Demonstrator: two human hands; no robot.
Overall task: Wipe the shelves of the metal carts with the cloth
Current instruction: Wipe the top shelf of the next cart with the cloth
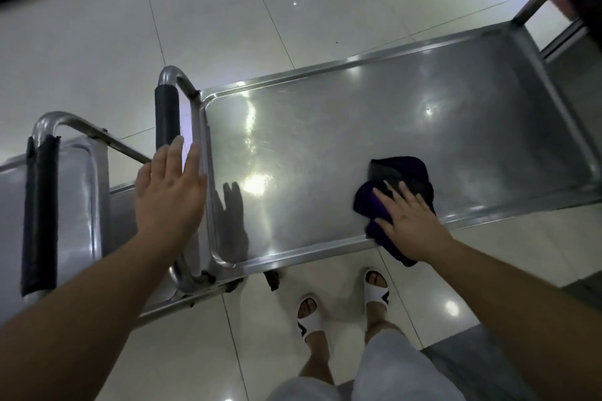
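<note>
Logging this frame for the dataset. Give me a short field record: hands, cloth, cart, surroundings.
left hand: left hand open, fingers straight, raised near the black-padded handle; contact unclear
right hand: right hand flat, pressing the cloth
cloth: dark purple cloth bunched at the near rim of the top shelf
shelf: top shelf of the metal cart, shiny, otherwise bare
second cart: second cart at left, handle padded black
floor: pale tile floor

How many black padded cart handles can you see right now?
3: one black padded handle by the left hand, one at far left, one top right, partly cut off.
</note>
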